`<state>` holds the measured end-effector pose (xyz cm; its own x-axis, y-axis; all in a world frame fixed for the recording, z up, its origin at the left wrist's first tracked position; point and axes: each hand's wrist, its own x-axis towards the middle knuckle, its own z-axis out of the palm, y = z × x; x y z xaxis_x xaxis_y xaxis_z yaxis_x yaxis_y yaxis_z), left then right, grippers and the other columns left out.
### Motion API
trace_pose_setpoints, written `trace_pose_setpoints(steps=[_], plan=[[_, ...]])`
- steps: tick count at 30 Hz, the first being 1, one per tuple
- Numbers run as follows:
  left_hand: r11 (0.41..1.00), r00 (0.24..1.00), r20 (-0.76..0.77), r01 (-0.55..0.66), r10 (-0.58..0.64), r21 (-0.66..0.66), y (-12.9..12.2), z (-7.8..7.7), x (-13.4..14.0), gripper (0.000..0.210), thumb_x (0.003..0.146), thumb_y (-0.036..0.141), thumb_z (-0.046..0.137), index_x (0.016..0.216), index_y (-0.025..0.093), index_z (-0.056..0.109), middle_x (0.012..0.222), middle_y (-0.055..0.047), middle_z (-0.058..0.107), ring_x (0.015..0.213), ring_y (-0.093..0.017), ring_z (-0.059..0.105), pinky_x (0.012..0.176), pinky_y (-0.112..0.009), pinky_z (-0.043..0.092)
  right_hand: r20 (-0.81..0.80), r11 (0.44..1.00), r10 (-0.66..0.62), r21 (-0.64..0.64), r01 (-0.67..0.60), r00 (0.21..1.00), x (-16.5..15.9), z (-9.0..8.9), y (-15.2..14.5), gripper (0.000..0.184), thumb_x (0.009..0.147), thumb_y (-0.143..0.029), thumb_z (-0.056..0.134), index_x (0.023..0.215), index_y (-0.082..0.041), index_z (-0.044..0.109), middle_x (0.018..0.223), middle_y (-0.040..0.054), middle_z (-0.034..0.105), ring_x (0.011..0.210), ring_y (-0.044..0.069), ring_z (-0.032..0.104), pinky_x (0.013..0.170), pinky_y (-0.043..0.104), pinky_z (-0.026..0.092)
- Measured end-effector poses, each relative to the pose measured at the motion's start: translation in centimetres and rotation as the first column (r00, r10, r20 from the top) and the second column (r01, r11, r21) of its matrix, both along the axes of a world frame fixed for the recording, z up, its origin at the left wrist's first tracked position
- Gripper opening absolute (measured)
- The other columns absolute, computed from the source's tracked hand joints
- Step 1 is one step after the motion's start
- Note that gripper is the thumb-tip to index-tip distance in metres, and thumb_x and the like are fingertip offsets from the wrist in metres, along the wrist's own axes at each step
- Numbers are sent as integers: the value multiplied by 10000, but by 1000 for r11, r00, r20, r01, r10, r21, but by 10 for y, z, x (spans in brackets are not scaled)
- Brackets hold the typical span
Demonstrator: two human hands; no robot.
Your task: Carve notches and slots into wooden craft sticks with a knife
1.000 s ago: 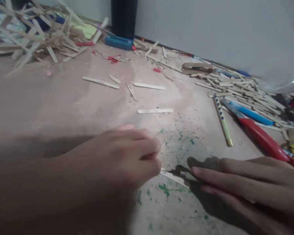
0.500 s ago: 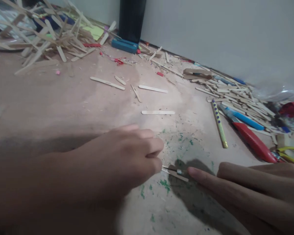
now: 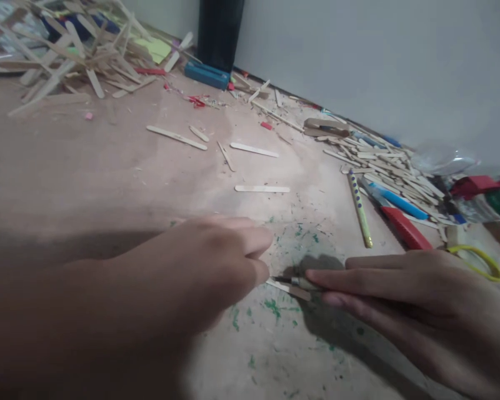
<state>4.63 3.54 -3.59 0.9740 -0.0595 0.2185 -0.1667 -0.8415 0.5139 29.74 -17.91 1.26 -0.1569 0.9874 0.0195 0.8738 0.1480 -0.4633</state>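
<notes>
On the tabletop (image 3: 120, 172), low centre: wooden stick (image 3: 290, 290); left hand (image 3: 219, 261), fingers together, clamped on its left end; right hand (image 3: 408, 294), fingers clamped on slim metal-tipped tool (image 3: 303, 283); stick looks light, stiff, could split; best held near an end, clear of the tip.

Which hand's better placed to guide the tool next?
Likely the right hand: it holds the slim tool, tip by the wooden stick; the left hand covers one end.
</notes>
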Motion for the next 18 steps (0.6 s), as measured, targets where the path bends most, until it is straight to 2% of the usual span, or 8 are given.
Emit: trace_pose_setpoints(steps=[2, 4, 8, 10, 13, 18], plan=[[1000, 1000, -10, -10, 10, -14, -1, -1, -2, 331, 855, -91, 718, 925, 232, 734, 1000, 5, 743, 804, -191, 624, 658, -339, 483, -107, 999, -25, -36, 22, 994, 4, -6, 1, 319, 1329, -386, 680, 1420, -392, 986, 1238, 44, 1004, 969, 308, 989, 671, 339, 801], [998, 999, -24, -48, 47, -27, -3, 1, -4, 329, 875, -90, 736, 921, 236, 728, 1024, 3, 776, 822, -187, 656, 713, -326, 536, -165, 999, -19, -30, 14, 986, 7, -10, 4, 329, 1344, -435, 670, 1395, -383, 991, 1289, 47, 1004, 1043, 311, 1003, 744, 335, 837], [999, 999, 23, -34, 34, 3, -5, 4, -8, 301, 855, -42, 760, 962, 239, 758, 1057, -2, 835, 918, -211, 759, 844, -349, 611, -161, 999, 37, 10, -36, 986, 9, -14, 9, 377, 1376, -416, 613, 1452, -357, 977, 1245, 53, 1008, 1015, 265, 1005, 805, 277, 830], [998, 998, 50, -48, 45, 50, -5, 2, -8, 288, 844, -20, 760, 972, 237, 769, 1103, -17, 862, 958, -236, 788, 881, -387, 628, -142, 999, 47, 30, -43, 989, 11, -17, 7, 391, 1387, -432, 590, 1504, -384, 960, 1260, 47, 1007, 1011, 255, 1002, 833, 284, 834], [994, 994, 86, -75, 68, 83, -6, -1, -6, 274, 869, -8, 758, 987, 238, 780, 1141, -24, 884, 973, -255, 802, 899, -421, 635, -113, 997, -17, 76, 26, 993, 17, -20, -4, 357, 1369, -529, 633, 1572, -491, 924, 1284, 0, 1005, 1025, 265, 998, 947, 361, 856], [992, 992, 113, -74, 63, 102, -6, -2, -8, 276, 896, -6, 721, 998, 245, 772, 1149, -18, 887, 972, -251, 796, 919, -427, 632, -60, 990, -55, 128, 62, 997, 26, -22, -16, 326, 1343, -509, 700, 1581, -526, 922, 1245, -13, 1005, 949, 282, 982, 933, 415, 864]])
